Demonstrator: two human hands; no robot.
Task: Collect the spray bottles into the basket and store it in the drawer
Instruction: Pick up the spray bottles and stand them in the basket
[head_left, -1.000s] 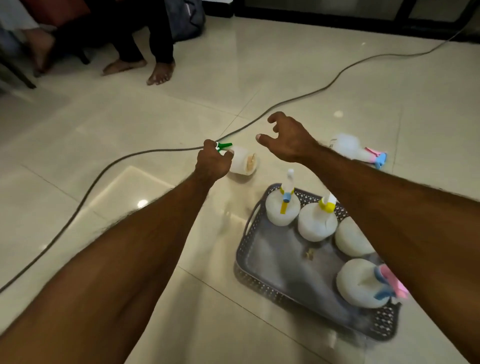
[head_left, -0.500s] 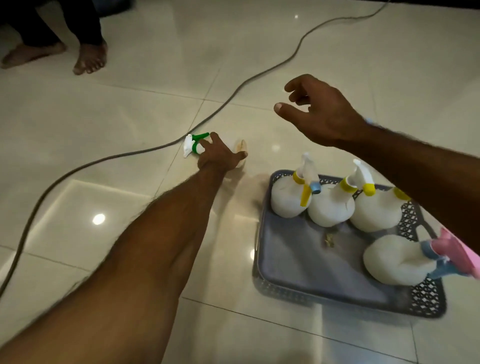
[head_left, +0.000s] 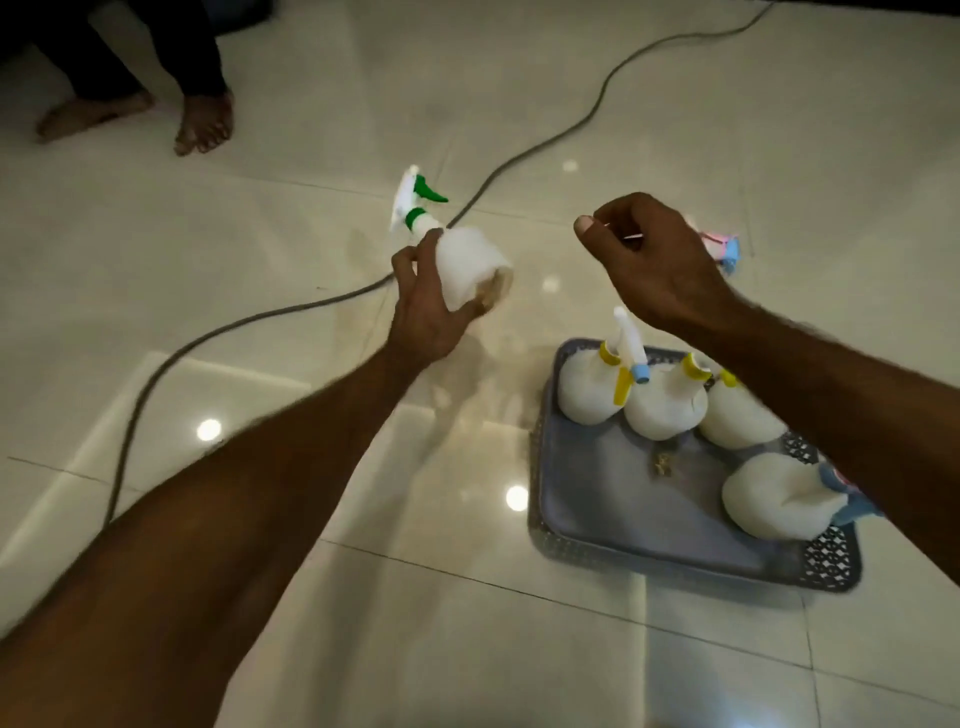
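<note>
The left hand (head_left: 423, 306) is wrapped around the white body of the green-trigger spray bottle (head_left: 457, 260), fingers curled under it and thumb along its side, so the bottle is lifted clear of the floor (head_left: 311, 597) and tilted with its green nozzle pointing up and away from the person. The right hand (head_left: 654, 265) hovers above the floor beyond the basket (head_left: 587, 551) with its fingers loosely curled and nothing in it. By my reading the collecting is well along but not finished: four white spray bottles already sit in the grey basket, three with yellow collars (head_left: 589, 387) crowded along its far edge and one with a blue and pink head (head_left: 769, 504) lying at its right side, partly hidden by the right forearm. The held bottle is up and to the left of the basket, well apart from it, and has yet to be carried across and set in the bare near-left part of the tray floor. One more bottle with a pink and blue head (head_left: 722, 247) lies on the floor just behind the right hand, mostly hidden by it. No drawer is in view, so the storing step looks wholly undone.
</note>
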